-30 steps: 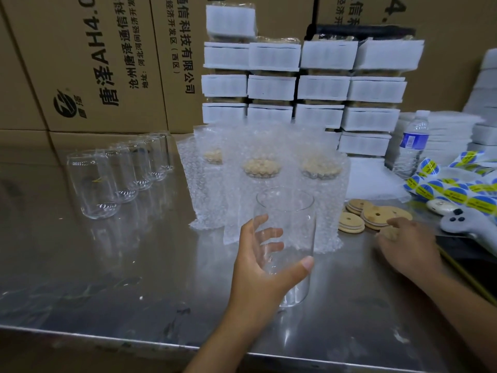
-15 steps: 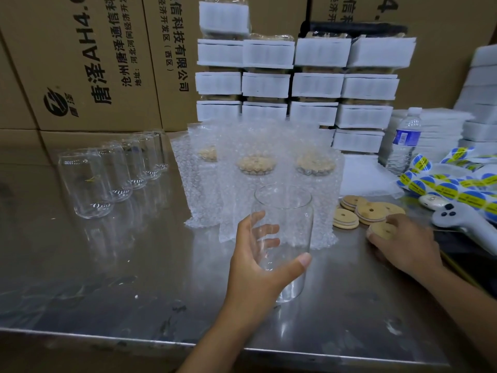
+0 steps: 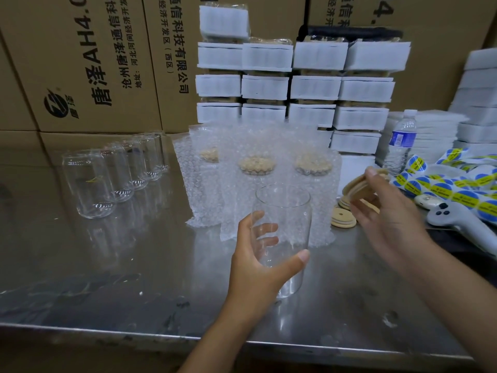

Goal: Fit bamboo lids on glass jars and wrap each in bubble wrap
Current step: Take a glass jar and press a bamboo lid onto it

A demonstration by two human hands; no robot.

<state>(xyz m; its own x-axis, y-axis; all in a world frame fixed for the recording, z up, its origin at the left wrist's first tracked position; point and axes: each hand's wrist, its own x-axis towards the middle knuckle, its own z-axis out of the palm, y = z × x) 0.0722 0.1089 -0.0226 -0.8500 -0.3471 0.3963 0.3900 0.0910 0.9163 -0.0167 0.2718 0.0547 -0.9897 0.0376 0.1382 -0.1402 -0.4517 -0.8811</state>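
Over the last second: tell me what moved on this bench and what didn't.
The right hand picked a bamboo lid up off the table beside the lid pile and raised it, tilted, towards the glass jar. The left hand kept its grip on that jar, which stayed upright. The row of empty jars and the wrapped jars stayed put.

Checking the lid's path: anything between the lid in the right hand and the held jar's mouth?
Nothing visible. The right hand holds the bamboo lid up right of the glass jar; its open mouth is bare. Wrapped jars stand behind.
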